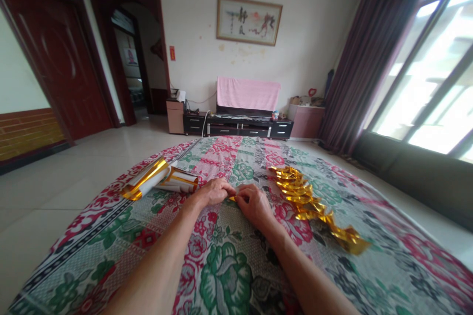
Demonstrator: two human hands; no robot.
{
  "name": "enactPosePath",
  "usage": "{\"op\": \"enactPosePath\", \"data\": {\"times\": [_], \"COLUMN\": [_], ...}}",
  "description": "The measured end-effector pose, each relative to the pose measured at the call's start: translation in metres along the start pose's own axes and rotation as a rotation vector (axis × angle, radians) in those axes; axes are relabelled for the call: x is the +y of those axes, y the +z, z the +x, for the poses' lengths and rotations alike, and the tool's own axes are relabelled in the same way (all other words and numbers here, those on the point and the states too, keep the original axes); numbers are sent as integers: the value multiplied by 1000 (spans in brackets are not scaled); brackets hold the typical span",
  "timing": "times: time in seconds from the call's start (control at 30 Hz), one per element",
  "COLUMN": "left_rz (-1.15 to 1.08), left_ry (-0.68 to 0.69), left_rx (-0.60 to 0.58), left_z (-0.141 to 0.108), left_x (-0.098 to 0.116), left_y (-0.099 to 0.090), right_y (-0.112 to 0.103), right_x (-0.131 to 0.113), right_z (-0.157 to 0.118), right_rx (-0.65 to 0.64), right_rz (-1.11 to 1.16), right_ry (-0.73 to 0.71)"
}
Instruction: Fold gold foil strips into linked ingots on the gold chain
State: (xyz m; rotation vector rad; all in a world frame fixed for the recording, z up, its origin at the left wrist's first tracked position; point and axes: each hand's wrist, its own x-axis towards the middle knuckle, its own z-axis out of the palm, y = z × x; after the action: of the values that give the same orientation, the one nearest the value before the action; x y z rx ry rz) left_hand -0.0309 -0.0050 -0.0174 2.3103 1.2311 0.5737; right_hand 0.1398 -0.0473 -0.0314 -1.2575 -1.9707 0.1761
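A small piece of gold foil paper (232, 198) shows between my hands over the middle of the table; most of it is hidden by my fingers. My left hand (214, 192) is closed, its fingertips on the left side of the foil. From the right, my right hand (254, 202) pinches the same piece with thumb and fingers. To the right lies a row of several folded gold foil pieces (301, 194), overlapping one another. Left of my hands are a curled stack of gold foil sheets with white backs (146, 179) and another curled foil bundle (180, 180) beside it.
A floral cloth (225, 275) in green, red and white covers the round table. Beyond it stand a black low cabinet (238, 125) and a screen draped with a pink cloth (247, 92). A dark curtain (354, 59) and window are at right, a red door (55, 54) at left.
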Motion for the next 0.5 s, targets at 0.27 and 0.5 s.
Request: {"op": "enactPosePath", "data": {"times": [0.27,0.5], "left_rz": [6,-14], "left_ry": [-14,-55], "left_rx": [26,54], "left_z": [-2,-4], "left_x": [6,13], "left_y": [1,5], "right_y": [0,-1], "right_x": [1,0], "right_z": [0,1], "right_rx": [13,11], "right_rz": [-3,21], "right_ry": [-19,-34]}}
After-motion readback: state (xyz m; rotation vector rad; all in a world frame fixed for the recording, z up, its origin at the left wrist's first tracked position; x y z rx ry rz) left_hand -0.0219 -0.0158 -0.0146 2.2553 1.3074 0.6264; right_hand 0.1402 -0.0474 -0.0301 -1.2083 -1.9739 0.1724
